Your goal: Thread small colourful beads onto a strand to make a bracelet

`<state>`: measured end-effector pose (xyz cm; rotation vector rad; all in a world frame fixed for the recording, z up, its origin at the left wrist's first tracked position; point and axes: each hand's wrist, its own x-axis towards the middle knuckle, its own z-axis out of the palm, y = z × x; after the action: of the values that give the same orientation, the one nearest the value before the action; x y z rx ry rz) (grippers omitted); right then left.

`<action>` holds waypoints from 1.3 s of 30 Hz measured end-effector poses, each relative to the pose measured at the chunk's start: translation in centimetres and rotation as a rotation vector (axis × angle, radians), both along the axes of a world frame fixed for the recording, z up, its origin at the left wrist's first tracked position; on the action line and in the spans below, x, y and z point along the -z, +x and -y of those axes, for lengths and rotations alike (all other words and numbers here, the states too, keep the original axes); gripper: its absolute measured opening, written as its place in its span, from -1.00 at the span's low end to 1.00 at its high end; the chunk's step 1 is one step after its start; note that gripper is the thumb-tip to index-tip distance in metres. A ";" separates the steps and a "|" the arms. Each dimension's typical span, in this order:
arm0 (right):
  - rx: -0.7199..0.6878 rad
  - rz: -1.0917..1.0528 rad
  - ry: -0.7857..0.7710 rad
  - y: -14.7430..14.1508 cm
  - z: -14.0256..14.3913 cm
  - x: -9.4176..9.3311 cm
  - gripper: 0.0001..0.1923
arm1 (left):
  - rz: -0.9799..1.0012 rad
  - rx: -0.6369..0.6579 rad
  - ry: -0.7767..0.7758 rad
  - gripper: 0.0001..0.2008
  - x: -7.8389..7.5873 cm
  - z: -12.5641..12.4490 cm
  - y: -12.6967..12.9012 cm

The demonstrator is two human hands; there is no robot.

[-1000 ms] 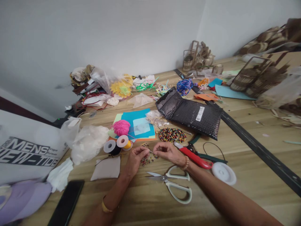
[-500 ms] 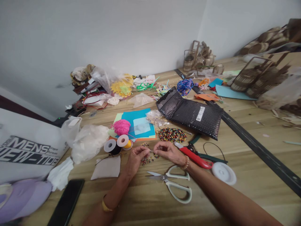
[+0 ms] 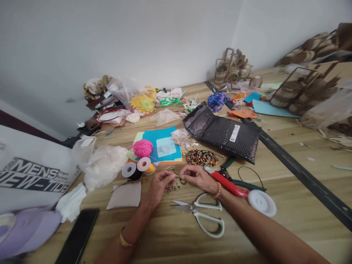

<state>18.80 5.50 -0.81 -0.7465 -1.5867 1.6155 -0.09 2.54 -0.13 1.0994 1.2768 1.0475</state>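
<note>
My left hand [image 3: 161,183] is closed in a pinch, thumb against forefinger, over a scatter of small coloured beads [image 3: 171,187]. Facing it at close range, my right hand [image 3: 195,178] pinches too. A short, thin, pale piece [image 3: 177,176] shows between the two sets of fingertips; it is too small to name. Just beyond my right hand lies a coil of strung multicoloured beads [image 3: 202,157]. White-handled scissors [image 3: 191,207] rest partly open below the hands, blades pointing left. Red-handled pliers [image 3: 229,185] lie beside my right wrist.
A black bubble mailer [image 3: 224,132] lies behind the bead coil. Two thread spools [image 3: 129,170] and a pink yarn ball [image 3: 142,148] stand at left of centre. A white spool [image 3: 261,202], a phone [image 3: 78,236] and a long black metal bar [image 3: 305,176] also occupy the table.
</note>
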 end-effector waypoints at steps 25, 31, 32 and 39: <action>-0.005 0.056 0.020 -0.1 0.0 0.5 -0.63 | -0.022 0.044 0.004 -0.82 -0.2 0.1 0.2; 0.000 0.070 0.033 0.0 0.0 0.4 -0.64 | 0.014 0.029 0.005 -0.86 0.6 0.0 -0.1; -0.002 0.071 0.035 0.0 0.0 0.4 -0.65 | 0.020 0.026 0.007 -0.86 0.8 -0.1 -0.2; -0.015 0.085 0.054 0.0 -0.1 0.2 -0.69 | 0.095 0.010 -0.025 -0.89 1.3 -0.2 -0.4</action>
<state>18.85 5.59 -1.06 -0.7855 -1.6935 1.5639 -0.50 2.71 -1.47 1.0242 1.2042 1.0618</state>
